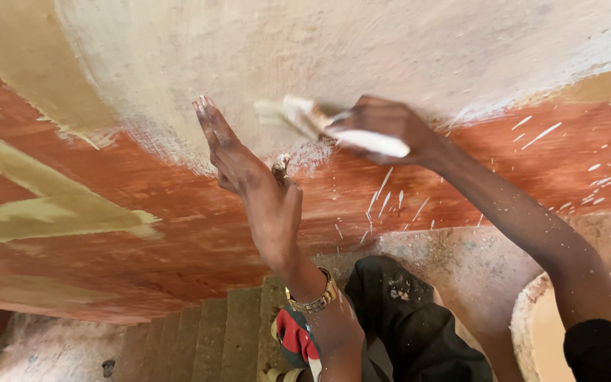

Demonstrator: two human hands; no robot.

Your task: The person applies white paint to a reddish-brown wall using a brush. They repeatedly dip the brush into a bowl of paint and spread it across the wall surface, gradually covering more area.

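left hand (249,170) flat on wall (178,205), fingers released; right hand (383,127) fingers grasping brush (305,117).

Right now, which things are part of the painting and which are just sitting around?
In use:
- paintbrush held in the right hand
- wall, partly covered in pale paint
- left hand flat against the wall
- pale bucket at lower right

Just there:
- steps below
- gold wristwatch

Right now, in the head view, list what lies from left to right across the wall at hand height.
Yellowish paint streak → left hand, flat and open by the wall → paintbrush → right hand, gripping the brush handle → white paint splatters on the red-brown wall.
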